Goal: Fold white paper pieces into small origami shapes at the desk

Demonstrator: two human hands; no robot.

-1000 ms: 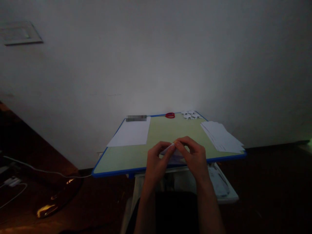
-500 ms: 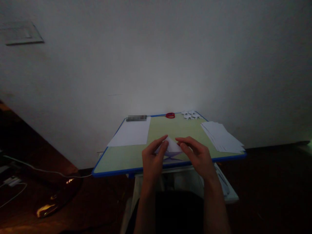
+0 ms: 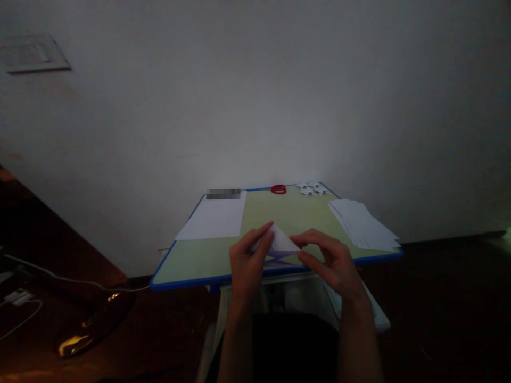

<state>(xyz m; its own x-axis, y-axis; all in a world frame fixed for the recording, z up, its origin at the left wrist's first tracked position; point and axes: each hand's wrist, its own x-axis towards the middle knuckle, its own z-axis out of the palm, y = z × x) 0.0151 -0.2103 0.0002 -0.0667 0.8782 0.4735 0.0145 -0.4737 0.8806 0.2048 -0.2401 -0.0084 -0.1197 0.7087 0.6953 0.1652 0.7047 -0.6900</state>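
My left hand (image 3: 247, 260) pinches a white, triangular folded paper (image 3: 284, 242) between thumb and fingers, apex up; my right hand (image 3: 333, 260) grips its right corner. The folded paper sits over the near edge of the pale green, blue-edged table (image 3: 187, 263). This two-point hold presumably braces the folds. Loose stock and scissors lie outboard, apparently to leave the centre for handling.

Inventory: one folded paper in hand; one pair of red-handled scissors (image 3: 278, 189), far edge; one flat white paper area (image 3: 217, 218), left; one fanned white paper stack (image 3: 363, 223), right; small white folded paper pieces (image 3: 314, 188), far right corner, perhaps five, the light being dim.
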